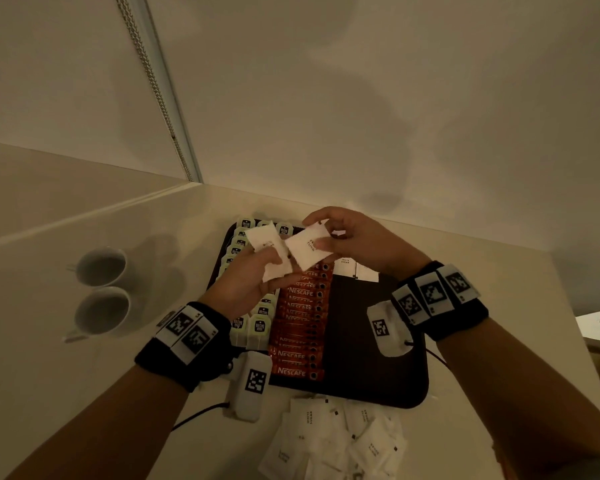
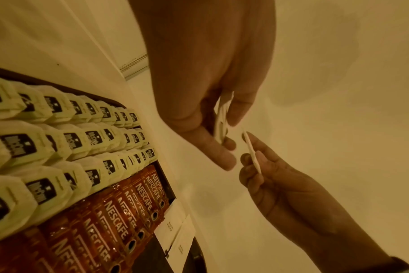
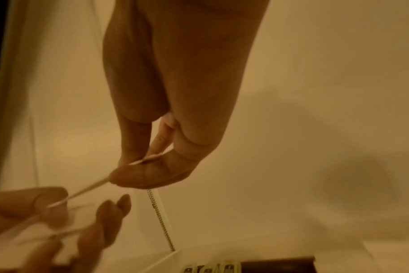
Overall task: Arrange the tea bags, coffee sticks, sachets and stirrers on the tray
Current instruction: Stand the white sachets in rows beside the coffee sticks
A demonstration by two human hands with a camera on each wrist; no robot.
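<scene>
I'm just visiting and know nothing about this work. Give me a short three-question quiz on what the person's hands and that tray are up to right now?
1. True or false: the tea bags lie to the right of the Nescafe sticks on the tray.
2. What does the right hand pinch? A) a stirrer B) a white sugar sachet C) a tea bag
3. Fill in: the loose pile of sachets waiting to be arranged lies ___ the tray, on the counter.

Key
1. False: they lie to the left of the sticks.
2. B; the left hand holds sachets too.
3. Off, by its near edge.
</scene>
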